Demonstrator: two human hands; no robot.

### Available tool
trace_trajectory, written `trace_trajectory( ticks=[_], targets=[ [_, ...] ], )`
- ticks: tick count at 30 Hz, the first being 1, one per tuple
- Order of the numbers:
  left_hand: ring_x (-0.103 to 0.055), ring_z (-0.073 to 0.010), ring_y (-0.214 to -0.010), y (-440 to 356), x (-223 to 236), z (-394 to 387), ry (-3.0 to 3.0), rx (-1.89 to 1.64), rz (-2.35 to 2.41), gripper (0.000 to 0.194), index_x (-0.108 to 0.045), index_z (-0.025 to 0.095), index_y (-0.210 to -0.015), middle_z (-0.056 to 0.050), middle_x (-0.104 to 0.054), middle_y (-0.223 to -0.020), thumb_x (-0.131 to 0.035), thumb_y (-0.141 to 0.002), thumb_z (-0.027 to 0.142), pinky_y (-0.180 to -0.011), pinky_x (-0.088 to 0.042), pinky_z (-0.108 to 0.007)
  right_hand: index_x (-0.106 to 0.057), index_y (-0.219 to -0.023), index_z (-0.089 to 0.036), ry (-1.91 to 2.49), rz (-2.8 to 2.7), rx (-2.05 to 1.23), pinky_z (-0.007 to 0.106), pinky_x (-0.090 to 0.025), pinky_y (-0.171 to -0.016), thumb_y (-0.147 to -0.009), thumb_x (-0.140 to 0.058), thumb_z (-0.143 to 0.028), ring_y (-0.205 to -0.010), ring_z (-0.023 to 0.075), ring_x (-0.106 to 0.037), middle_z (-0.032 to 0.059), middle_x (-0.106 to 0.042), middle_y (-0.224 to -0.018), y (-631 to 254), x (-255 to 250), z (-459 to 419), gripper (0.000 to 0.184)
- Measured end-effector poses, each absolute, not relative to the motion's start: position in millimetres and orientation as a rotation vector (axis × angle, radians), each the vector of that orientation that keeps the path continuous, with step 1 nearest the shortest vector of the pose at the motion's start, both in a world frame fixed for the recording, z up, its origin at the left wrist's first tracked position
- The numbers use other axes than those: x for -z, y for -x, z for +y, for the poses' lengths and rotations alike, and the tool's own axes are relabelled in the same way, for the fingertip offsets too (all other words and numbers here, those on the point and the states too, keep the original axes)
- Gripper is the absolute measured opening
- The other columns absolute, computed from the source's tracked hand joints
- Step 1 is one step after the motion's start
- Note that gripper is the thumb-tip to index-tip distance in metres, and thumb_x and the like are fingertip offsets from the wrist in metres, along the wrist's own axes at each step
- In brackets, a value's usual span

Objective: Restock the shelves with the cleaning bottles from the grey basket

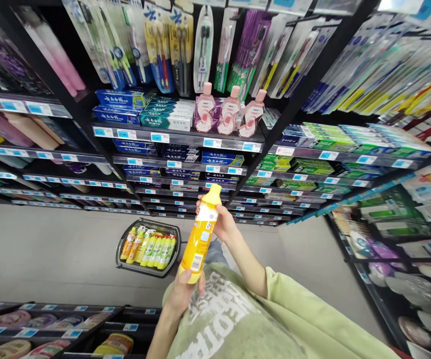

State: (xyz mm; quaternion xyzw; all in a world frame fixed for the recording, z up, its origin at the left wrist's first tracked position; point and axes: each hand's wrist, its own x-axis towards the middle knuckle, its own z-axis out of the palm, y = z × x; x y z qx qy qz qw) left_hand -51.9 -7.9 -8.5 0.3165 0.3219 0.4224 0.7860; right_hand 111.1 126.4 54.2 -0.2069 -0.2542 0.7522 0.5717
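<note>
A tall orange bottle [199, 239] with a yellow cap and a printed label is held tilted in front of my body. My left hand [181, 291] grips its base, the thumb lying across the lower end. Near the cap, my right hand [222, 222] is wrapped round the upper part, with some fingers hidden behind the bottle. To the left on the floor stands a black shopping basket [121, 254]. Inside it are several upright bottles, some orange [129, 244] and others yellow-green [157, 251].
Ahead is a shelf unit with hanging toothbrushes [202, 47], toothpaste boxes [166, 114] and three pink bottles [230, 112]. Packs hang on racks at right [379, 70]. Another shelf [125, 319] stands behind at the lower left. Grey floor [69, 244] runs between the shelves.
</note>
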Motion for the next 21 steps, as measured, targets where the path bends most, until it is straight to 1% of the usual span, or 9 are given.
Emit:
trace_trajectory(
  ticks=[3, 5, 7, 8, 12, 14, 16, 19, 21],
  targets=[
    [-0.048, -0.0129, -0.042, 55.5, 13.2, -9.2, -0.685, -0.726, 0.499, 0.067, -0.063, 0.015, -0.083, -0.002, -0.057, -0.049, -0.058, -0.081, 0.082, -0.049, -0.035, -0.025, -0.065, -0.093, -0.019, 0.338, -0.543, -1.793, 0.024, -0.052, -0.062, -0.066, -0.088, -0.044, -0.068, 0.0113, -0.053, -0.0012, -0.061, -0.083, -104.7, -51.0, 124.6, 0.043],
    [-0.054, -0.0146, -0.045, 59.1, 14.5, -8.8, -0.748, -0.648, 0.457, 0.065, -0.065, 0.015, -0.093, -0.004, -0.065, -0.056, -0.057, -0.085, 0.079, -0.051, -0.037, -0.025, -0.060, -0.087, -0.019, 0.320, -0.536, -1.825, 0.026, -0.055, -0.066, -0.067, -0.087, -0.045, -0.072, 0.0126, -0.057, -0.0015, -0.058, -0.082, -101.9, -50.0, 122.3, 0.042],
    [-0.059, -0.0159, -0.051, 61.6, 13.8, -7.6, -0.811, -0.622, 0.462, 0.061, -0.065, 0.014, -0.098, -0.006, -0.069, -0.062, -0.059, -0.088, 0.074, -0.054, -0.039, -0.025, -0.058, -0.089, -0.020, 0.362, -0.535, -1.850, 0.031, -0.059, -0.072, -0.067, -0.086, -0.050, -0.078, 0.0167, -0.064, -0.0001, -0.060, -0.084, -101.0, -49.1, 120.0, 0.047],
    [-0.061, -0.0164, -0.053, 62.1, 12.9, -6.8, -0.824, -0.619, 0.467, 0.059, -0.065, 0.014, -0.100, -0.007, -0.070, -0.064, -0.059, -0.089, 0.072, -0.055, -0.040, -0.025, -0.058, -0.092, -0.020, 0.381, -0.532, -1.861, 0.032, -0.059, -0.070, -0.068, -0.086, -0.052, -0.077, 0.0176, -0.066, 0.0000, -0.062, -0.083, -101.0, -48.7, 119.1, 0.049],
    [-0.062, -0.0172, -0.055, 59.2, 10.0, -3.9, -0.799, -0.652, 0.470, 0.057, -0.063, 0.014, -0.099, -0.008, -0.070, -0.063, -0.060, -0.088, 0.070, -0.056, -0.042, -0.025, -0.056, -0.100, -0.021, 0.354, -0.495, -1.864, 0.027, -0.053, -0.055, -0.073, -0.081, -0.054, -0.054, 0.0118, -0.056, -0.0051, -0.059, -0.071, -101.7, -51.0, 117.2, 0.049],
    [-0.062, -0.0178, -0.057, 57.4, 8.8, -2.2, -0.806, -0.668, 0.498, 0.056, -0.062, 0.014, -0.099, -0.008, -0.070, -0.065, -0.057, -0.090, 0.069, -0.056, -0.042, -0.026, -0.056, -0.101, -0.022, 0.352, -0.492, -1.826, 0.025, -0.051, -0.052, -0.075, -0.079, -0.053, -0.051, 0.0106, -0.054, -0.0067, -0.057, -0.068, -102.0, -54.3, 117.0, 0.046],
    [-0.065, -0.0192, -0.063, 57.6, 6.7, 0.5, -0.866, -0.675, 0.574, 0.054, -0.061, 0.015, -0.102, -0.010, -0.073, -0.075, -0.055, -0.094, 0.068, -0.059, -0.045, -0.028, -0.055, -0.101, -0.023, 0.382, -0.515, -1.768, 0.024, -0.050, -0.051, -0.077, -0.077, -0.050, -0.049, 0.0102, -0.054, -0.0074, -0.057, -0.066, -102.6, -57.1, 117.2, 0.043],
    [-0.069, -0.0213, -0.077, 62.5, 0.8, 6.3, -1.010, -0.665, 0.727, 0.054, -0.059, 0.014, -0.115, -0.011, -0.074, -0.091, -0.056, -0.097, 0.065, -0.068, -0.049, -0.029, -0.055, -0.102, -0.024, 0.458, -0.554, -1.678, 0.024, -0.050, -0.049, -0.077, -0.076, -0.046, -0.049, 0.0112, -0.056, -0.0071, -0.059, -0.066, -103.7, -58.1, 118.3, 0.040],
    [-0.069, -0.0223, -0.083, 67.1, -3.4, 9.9, -1.090, -0.635, 0.802, 0.057, -0.057, 0.015, -0.125, -0.010, -0.073, -0.096, -0.061, -0.095, 0.063, -0.073, -0.051, -0.030, -0.054, -0.101, -0.024, 0.511, -0.562, -1.645, 0.024, -0.050, -0.049, -0.077, -0.076, -0.045, -0.048, 0.0119, -0.058, -0.0068, -0.061, -0.065, -104.1, -57.0, 119.4, 0.039]
  ],
)
